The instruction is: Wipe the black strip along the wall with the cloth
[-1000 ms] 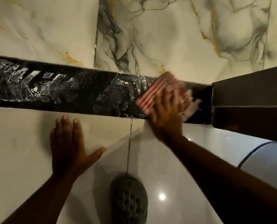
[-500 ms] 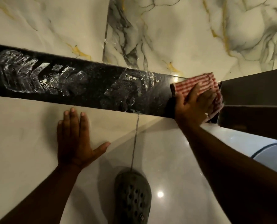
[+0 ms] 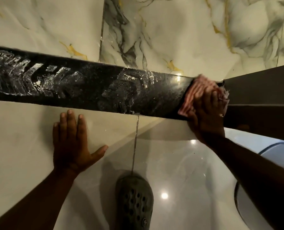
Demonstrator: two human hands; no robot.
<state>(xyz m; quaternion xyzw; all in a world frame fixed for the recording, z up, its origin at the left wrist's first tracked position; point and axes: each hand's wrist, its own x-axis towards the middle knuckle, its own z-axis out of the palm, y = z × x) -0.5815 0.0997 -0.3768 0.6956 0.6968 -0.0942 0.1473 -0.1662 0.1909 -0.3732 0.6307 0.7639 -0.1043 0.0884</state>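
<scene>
A glossy black strip (image 3: 91, 90) runs across the wall between marble tiles above and plain cream tiles below. White smeared residue covers its left and middle parts. At the strip's right end, my right hand (image 3: 205, 112) presses a red-and-white striped cloth (image 3: 196, 93) flat against it, fingers spread over the cloth. The stretch just left of the cloth looks shiny and free of smears. My left hand (image 3: 73, 141) lies flat and open on the cream tile below the strip, holding nothing.
A dark brown panel (image 3: 260, 97) meets the strip's right end. My dark perforated clog (image 3: 134, 203) stands on the shiny floor below. A white rounded fixture (image 3: 280, 150) sits at the right edge. A grout line (image 3: 135, 143) runs down the cream tile.
My right hand slid the cloth rightward along the strip to its right end, then shifted slightly downward. The left hand stayed pressed on the tile.
</scene>
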